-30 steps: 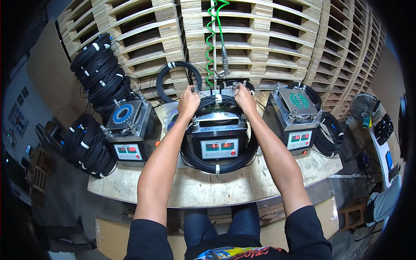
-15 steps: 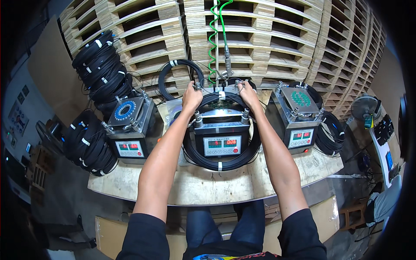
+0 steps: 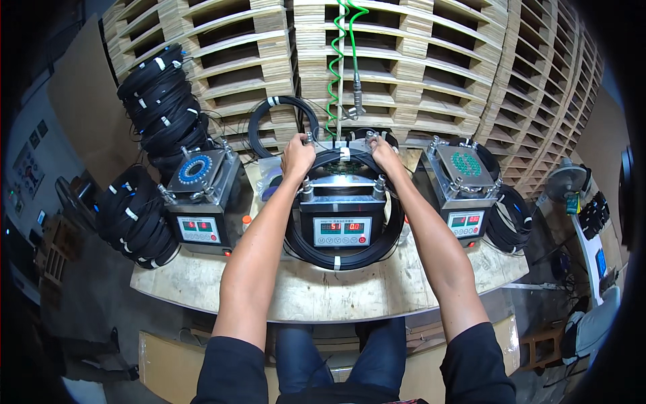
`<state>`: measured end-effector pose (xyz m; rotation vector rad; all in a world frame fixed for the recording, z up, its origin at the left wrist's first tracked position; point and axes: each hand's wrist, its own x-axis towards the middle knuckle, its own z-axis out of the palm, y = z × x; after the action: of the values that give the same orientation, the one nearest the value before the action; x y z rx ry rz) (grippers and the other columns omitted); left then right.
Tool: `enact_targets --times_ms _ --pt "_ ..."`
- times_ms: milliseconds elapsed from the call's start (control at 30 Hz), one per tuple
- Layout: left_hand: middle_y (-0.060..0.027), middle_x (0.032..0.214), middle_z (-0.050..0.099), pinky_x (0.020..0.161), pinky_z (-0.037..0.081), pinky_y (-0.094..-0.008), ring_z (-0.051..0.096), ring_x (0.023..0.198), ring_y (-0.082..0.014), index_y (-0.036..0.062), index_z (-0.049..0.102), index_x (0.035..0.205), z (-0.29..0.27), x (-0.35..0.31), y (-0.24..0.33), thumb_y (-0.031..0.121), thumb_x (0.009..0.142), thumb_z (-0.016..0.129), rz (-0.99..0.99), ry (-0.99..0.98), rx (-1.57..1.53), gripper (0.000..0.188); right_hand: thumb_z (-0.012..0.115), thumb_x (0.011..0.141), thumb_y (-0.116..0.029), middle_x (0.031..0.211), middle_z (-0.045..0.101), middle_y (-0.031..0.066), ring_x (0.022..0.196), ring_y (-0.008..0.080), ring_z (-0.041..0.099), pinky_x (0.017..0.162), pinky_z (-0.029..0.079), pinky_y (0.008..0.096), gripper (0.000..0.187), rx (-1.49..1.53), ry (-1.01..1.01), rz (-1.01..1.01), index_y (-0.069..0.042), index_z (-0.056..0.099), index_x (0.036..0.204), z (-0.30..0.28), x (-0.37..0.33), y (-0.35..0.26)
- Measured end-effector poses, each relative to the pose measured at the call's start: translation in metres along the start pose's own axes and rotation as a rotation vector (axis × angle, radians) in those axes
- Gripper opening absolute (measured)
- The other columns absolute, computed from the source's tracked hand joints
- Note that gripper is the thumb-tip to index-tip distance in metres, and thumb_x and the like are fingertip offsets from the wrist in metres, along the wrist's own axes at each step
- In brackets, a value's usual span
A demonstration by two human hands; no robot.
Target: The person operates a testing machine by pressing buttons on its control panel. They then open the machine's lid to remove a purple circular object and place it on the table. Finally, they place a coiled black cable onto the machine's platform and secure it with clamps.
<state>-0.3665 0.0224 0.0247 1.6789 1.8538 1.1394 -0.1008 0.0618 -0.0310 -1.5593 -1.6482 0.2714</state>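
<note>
In the middle of the wooden bench stands a box-shaped machine [image 3: 343, 207] with a lit display panel on its front and metal corner posts on top. A black cable coil [image 3: 340, 260], bound with white tape, loops around it, its upper part crossing the machine's top. At the rear left corner post, my left hand [image 3: 298, 156] has its fingers closed around the knurled metal knob [image 3: 309, 137]. My right hand [image 3: 385, 153] is closed on the rear right metal knob [image 3: 369, 137]. Between the hands, the top plate is partly hidden by the coil.
Similar machines flank this one: the left machine [image 3: 197, 176] carries a blue ring of pieces, the right machine [image 3: 465, 168] green ones. Black cable coils [image 3: 165, 101] are stacked at left. Behind rise wooden pallets [image 3: 397, 60]; a green air hose [image 3: 354, 54] hangs down. An orange-capped bottle [image 3: 246, 221] stands by my left forearm.
The readings on the displays have changed. Both hands remain at the rear knobs, while the view has shifted slightly.
</note>
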Motion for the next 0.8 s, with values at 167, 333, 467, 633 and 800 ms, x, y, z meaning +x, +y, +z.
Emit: enact_targets --times_ms 167,333,467,633,800 --pt "-0.0161 0.105 0.072 0.090 0.052 -0.0465 0.069 0.101 -0.0341 0.0188 0.062 0.134 0.004 0.016 -0.024 0.021 0.083 0.066 0.039 0.029 -0.025 0.051 0.047 0.100 -0.037 0.119 0.067 0.0241 0.115 0.0454 0.061 0.097 0.048 0.0514 0.038 -0.046 -0.029 0.144 -0.010 0.060 0.124 0.004 -0.013 -0.023" --pt "-0.0209 0.124 0.067 0.097 0.049 -0.0530 0.063 0.117 -0.0408 0.0197 0.058 0.136 -0.007 0.000 -0.001 0.019 0.090 0.056 -0.101 -0.001 0.062 0.047 0.047 0.099 -0.042 0.124 0.063 0.0292 0.120 0.0474 0.058 0.102 0.046 0.0523 0.046 -0.002 -0.042 0.284 -0.012 0.058 0.132 -0.009 -0.025 -0.047" --pt "-0.0240 0.127 0.065 0.102 0.045 -0.0550 0.059 0.123 -0.0434 0.0176 0.059 0.133 -0.009 -0.011 0.010 0.029 0.093 0.047 -0.156 -0.050 0.119 0.043 0.042 0.100 -0.040 0.127 0.061 0.0299 0.122 0.0481 0.056 0.104 0.044 0.0537 0.045 -0.051 -0.046 0.328 -0.011 0.060 0.130 -0.017 -0.025 -0.046" --pt "-0.0211 0.133 0.062 0.107 0.042 -0.0528 0.056 0.128 -0.0417 0.0165 0.063 0.130 -0.009 -0.007 0.006 0.043 0.095 0.048 -0.179 -0.132 0.050 0.047 0.041 0.101 -0.033 0.125 0.061 0.0296 0.121 0.0485 0.055 0.103 0.045 0.0522 0.043 0.027 -0.004 0.203 -0.005 0.060 0.127 -0.013 -0.023 -0.034" --pt "-0.0197 0.135 0.062 0.106 0.042 -0.0506 0.055 0.129 -0.0400 0.0160 0.062 0.132 0.006 0.013 -0.020 0.047 0.093 0.053 -0.130 -0.151 0.009 0.051 0.041 0.101 -0.030 0.123 0.062 0.0298 0.119 0.0478 0.057 0.102 0.045 0.0515 0.041 0.065 0.013 0.189 -0.005 0.061 0.127 -0.007 -0.020 -0.032"
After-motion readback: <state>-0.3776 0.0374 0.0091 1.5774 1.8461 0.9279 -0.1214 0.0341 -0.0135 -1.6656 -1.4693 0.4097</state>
